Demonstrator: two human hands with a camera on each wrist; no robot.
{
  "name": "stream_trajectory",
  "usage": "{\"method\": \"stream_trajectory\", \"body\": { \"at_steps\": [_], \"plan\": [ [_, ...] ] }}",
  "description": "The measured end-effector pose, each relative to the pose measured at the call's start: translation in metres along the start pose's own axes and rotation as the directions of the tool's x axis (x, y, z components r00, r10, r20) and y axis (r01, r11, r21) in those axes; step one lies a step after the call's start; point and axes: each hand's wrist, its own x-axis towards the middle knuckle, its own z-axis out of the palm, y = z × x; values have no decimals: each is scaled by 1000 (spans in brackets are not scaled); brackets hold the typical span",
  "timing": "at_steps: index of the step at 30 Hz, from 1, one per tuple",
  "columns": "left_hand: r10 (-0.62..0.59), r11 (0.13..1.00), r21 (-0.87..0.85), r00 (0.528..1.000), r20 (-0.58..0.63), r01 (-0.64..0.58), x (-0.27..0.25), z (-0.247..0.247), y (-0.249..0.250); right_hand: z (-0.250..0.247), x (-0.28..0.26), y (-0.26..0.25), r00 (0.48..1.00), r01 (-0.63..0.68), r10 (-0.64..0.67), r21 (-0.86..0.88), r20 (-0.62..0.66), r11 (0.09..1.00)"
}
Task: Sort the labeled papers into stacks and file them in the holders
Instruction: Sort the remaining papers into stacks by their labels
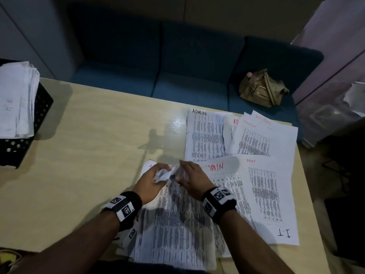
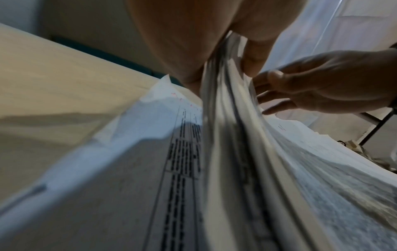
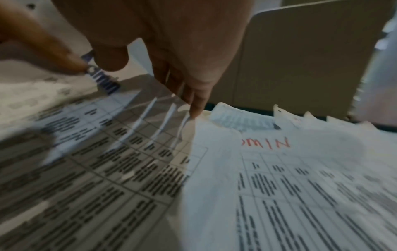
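A thick stack of printed sheets [image 1: 177, 224] lies at the table's near edge. My left hand [image 1: 156, 176] pinches the far ends of several of its sheets and holds them lifted [image 2: 225, 135], thumb on one side and fingers on the other [image 2: 219, 71]. My right hand [image 1: 187, 173] is at the same lifted ends. Its straight fingers [image 3: 194, 108] touch down on a sheet labelled ADMIN in red [image 3: 268, 144], and its thumb rests by a lifted sheet with a blue label [image 3: 103, 79]. More ADMIN sheets [image 1: 205, 135] are spread at the right.
A black mesh holder [image 1: 42, 113] with papers standing in it [image 1: 15, 99] sits at the table's left edge. A sheet marked I.T [image 1: 266, 194] lies at the right front. Beyond the table [image 1: 88, 145] is a blue sofa [image 1: 177, 76] with a tan bag [image 1: 260, 88].
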Motion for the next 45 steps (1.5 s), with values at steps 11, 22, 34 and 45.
{"method": "stream_trajectory", "body": {
  "at_steps": [11, 22, 34, 45],
  "plan": [
    [-236, 957, 186, 970, 52, 223, 0, 0, -26, -24, -75, 125, 458, -812, 865, 299, -206, 501],
    [-246, 934, 268, 969, 12, 234, -6, 9, -21, -30, -89, 113, 529, -630, 812, 528, -245, 570],
    [-306, 923, 181, 934, -186, 339, -16, -23, -34, -82, -105, 130, 436, -545, 801, 588, -411, 598],
    [-286, 938, 137, 934, -213, 318, -26, -34, -31, -63, -122, 133, 237, -470, 848, 708, -473, 527]
  ]
}}
